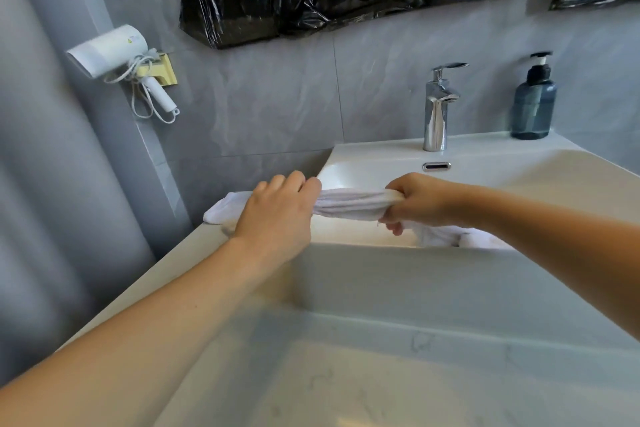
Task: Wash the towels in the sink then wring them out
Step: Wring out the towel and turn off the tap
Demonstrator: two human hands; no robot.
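Over the near-left part of the sink (502,163), a white towel (349,204) is stretched taut as a rope, its long axis running left to right between the two hands. The left hand (277,210) has its fingers curled round the left stretch, a loose tail poking out beyond it over the counter (194,253) edge. The right hand (419,201) clenches the right end. More white cloth (446,236) lies in the basin below. Wringing looks under way: opposite twists about that axis come next. The faucet (438,107) and soap bottle (533,100) stand far right.
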